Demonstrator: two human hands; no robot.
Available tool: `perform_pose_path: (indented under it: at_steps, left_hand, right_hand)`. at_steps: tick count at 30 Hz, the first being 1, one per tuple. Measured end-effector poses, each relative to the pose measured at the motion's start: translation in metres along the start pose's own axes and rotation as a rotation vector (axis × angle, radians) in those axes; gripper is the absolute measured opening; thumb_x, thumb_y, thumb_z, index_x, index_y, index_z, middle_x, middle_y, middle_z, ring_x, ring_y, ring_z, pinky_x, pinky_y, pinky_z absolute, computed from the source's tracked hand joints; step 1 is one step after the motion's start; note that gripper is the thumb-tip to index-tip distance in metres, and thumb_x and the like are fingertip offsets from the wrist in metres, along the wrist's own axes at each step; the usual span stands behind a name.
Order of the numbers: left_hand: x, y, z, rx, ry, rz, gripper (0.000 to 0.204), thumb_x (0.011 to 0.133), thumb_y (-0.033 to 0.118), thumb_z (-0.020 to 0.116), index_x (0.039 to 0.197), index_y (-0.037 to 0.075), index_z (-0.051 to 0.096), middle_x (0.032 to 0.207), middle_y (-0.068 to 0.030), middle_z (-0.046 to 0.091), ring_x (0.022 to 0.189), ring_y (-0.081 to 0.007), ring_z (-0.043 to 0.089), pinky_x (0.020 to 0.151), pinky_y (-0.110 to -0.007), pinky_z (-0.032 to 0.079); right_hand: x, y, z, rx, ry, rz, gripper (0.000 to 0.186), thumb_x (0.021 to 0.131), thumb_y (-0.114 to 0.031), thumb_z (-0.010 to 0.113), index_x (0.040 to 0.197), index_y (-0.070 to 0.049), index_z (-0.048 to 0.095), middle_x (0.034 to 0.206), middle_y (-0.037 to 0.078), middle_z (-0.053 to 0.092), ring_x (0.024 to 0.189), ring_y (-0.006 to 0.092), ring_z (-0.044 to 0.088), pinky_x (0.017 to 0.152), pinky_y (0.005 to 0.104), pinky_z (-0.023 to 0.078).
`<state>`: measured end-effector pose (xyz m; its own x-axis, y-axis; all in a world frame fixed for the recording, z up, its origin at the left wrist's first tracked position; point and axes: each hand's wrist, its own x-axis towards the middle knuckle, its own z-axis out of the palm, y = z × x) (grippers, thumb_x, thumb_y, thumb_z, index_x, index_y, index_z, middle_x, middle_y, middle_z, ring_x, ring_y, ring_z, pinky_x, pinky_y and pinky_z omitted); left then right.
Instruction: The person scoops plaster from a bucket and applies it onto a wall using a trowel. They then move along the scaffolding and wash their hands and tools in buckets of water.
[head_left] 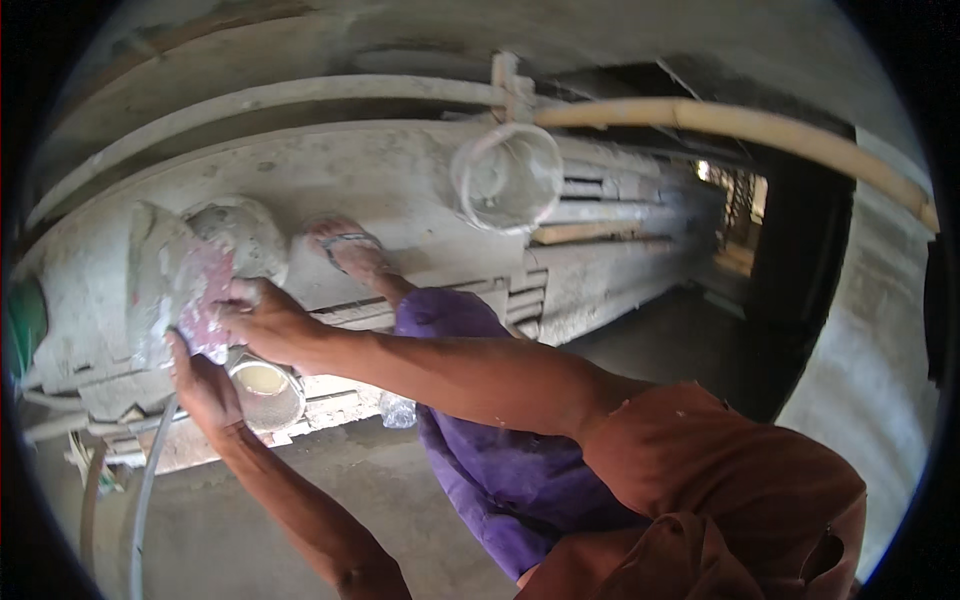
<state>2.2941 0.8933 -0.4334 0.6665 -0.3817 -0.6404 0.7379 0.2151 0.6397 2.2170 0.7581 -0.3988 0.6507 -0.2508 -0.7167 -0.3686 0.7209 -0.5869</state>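
Note:
At the left, my two hands meet at a flat, pinkish-red piece [212, 285] smeared with white paste; its exact kind cannot be made out. My right hand [265, 322] grips its right side with fingers curled. From below, my left hand [207, 392] pinches its lower edge, the thumb pointing up. Just behind the piece stands a round, grey-crusted tub [245, 230]. A pale, white-smeared sheet or bag [150, 265] shows to its left. Under my right wrist is a bucket [285, 405] with a pale yellowish inside.
Dusty planks [400, 150] form a raised platform, where my sandalled foot [345, 245] stands. A whitish bucket [540, 170] sits near a bamboo pole [690, 113] along the far side. A green container [25, 325] is at the far left. Crumpled clear plastic [398, 410] lies at the near edge.

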Motion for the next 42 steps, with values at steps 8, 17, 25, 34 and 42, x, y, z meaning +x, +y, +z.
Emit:
perform_pose_path:
  at_steps: [8,17,25,34,42]
  left_hand:
    - [0.012,-0.040,0.014,0.155,0.133,-0.019,0.052,0.099,0.028,0.053,0.136,-0.006,0.043,0.137,-0.0109,0.049,0.126,-0.0196,0.044,0.110,-0.038,0.026]
    - [0.001,-0.045,0.065,0.497,0.202,0.204,0.061,0.100,0.030,0.049,0.142,-0.011,0.030,0.151,-0.0159,0.030,0.138,-0.0212,0.029,0.117,-0.035,0.012]
    - [-0.072,-0.108,0.110,0.603,0.291,0.185,0.043,0.103,0.018,0.042,0.140,-0.003,0.041,0.145,-0.0188,0.041,0.125,-0.0257,0.046,0.101,-0.041,0.042]
    - [-0.135,-0.156,0.102,0.874,0.148,0.141,0.031,0.092,0.019,0.065,0.111,-0.006,0.065,0.100,-0.0070,0.062,0.091,-0.0125,0.056,0.080,-0.026,0.045]
    - [-0.170,-0.141,0.139,0.730,0.295,0.080,0.045,0.095,0.030,0.058,0.124,-0.004,0.055,0.118,-0.0128,0.061,0.107,-0.0193,0.055,0.091,-0.033,0.040]
  right_hand:
    - [-0.106,0.008,-0.148,-0.714,0.028,-0.222,0.024,0.093,-0.020,0.059,0.104,0.001,0.064,0.095,0.020,0.068,0.089,0.0270,0.068,0.077,0.0367,0.051]
    - [-0.259,0.003,-0.357,-0.724,0.499,0.247,0.024,0.094,-0.020,0.057,0.111,-0.003,0.060,0.097,0.015,0.067,0.088,0.0248,0.065,0.076,0.0350,0.050]
    - [-0.201,0.007,-0.431,-1.070,0.715,-0.210,0.041,0.086,-0.018,0.062,0.123,-0.002,0.055,0.122,0.020,0.057,0.115,0.0354,0.052,0.099,0.0419,0.041]
    - [-0.126,0.027,-0.377,-1.247,0.761,-0.163,0.053,0.082,-0.016,0.061,0.132,-0.006,0.047,0.123,0.014,0.049,0.117,0.0336,0.042,0.093,0.0470,0.036]
    - [-0.135,0.007,-0.378,-1.266,0.902,-0.246,0.054,0.080,-0.012,0.060,0.132,-0.005,0.046,0.117,0.017,0.046,0.112,0.0351,0.042,0.089,0.0466,0.037]
